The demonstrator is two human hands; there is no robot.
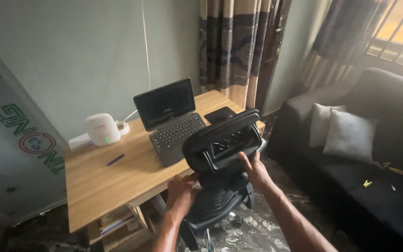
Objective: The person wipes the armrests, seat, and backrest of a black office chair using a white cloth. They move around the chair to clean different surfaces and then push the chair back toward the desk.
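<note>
Both hands on a black office chair (222, 158).
Left hand (181, 192) gripping backrest at 7 o'clock, right hand (254, 169) clasping it at 3; wooden desk (103, 182) with laptop (171, 119) at 11.

Daylight enters from the barred window (399, 28) at the upper right, where the panes blow out to a warm orange-white glare, and it fades quickly across the room, so the scene reads dim and slightly greenish overall. The wooden desk (103, 177) catches a soft, even sheen, while the dark sofa (374, 186) and the black office chair (225, 144) sink into shadow with little surface detail (the floor beneath them is murkier still). The wide lens bends the wall and the curtains (239, 46) outward near the edges, and focus is fairly sharp in the centre but softens towards the corners.
</note>
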